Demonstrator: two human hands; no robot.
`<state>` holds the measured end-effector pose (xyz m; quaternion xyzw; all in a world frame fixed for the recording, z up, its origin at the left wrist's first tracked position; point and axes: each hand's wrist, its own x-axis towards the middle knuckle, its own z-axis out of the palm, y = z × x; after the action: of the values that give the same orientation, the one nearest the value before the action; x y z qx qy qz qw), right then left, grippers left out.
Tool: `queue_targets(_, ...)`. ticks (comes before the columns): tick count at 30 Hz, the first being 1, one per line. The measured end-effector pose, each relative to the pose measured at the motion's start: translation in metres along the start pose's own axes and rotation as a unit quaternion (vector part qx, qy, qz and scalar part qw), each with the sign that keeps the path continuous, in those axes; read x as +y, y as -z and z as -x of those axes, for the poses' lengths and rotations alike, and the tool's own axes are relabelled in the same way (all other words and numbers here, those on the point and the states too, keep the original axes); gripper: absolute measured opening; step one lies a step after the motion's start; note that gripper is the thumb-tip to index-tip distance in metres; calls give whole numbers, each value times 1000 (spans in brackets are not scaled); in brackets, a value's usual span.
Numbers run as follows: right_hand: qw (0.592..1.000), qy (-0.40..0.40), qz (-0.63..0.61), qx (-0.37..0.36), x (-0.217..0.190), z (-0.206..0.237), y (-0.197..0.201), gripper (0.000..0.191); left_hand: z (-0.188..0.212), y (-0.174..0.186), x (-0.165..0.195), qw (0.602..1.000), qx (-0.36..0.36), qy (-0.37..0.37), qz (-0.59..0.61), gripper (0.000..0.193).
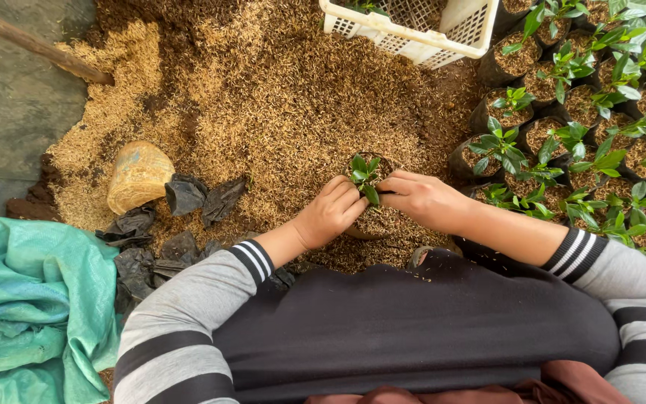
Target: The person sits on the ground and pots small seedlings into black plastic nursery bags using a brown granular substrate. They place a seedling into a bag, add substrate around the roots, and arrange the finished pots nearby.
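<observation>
A small green seedling (365,176) stands in a black grow bag (374,223) filled with husk mix, on a heap of rice husk. My left hand (330,214) is closed around the bag's left rim, fingers pressed against the filling beside the stem. My right hand (422,199) grips the right rim, fingertips touching the base of the seedling. Both forearms wear grey sleeves with black stripes.
Many potted seedlings in black bags (577,112) crowd the right side. A white plastic crate (413,26) sits at the top. Empty black bags (188,196) and a tipped yellow container (137,176) lie left, beside a green tarp (24,307). A wooden handle (35,45) crosses the top left.
</observation>
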<state>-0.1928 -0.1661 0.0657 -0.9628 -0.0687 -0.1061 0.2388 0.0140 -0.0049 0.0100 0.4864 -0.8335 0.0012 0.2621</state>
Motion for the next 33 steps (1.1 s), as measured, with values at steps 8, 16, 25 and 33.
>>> queue_targets(8,999,-19,27,-20,13,3,-19,33,-5,-7,-3,1000,19,-8,12,26)
queue_targets(16,998,-1,55,38,23,15,-21,25,10,-2,-17,1000,-7,16,10,28)
queue_targets(25,989,-71,124,38,28,-13,-3,33,-5,1,-26,989,-5,131,-72,30)
queue_targets(33,994,-51,90,17,9,7,-7,40,17,9,-6,993,-4,81,-80,43)
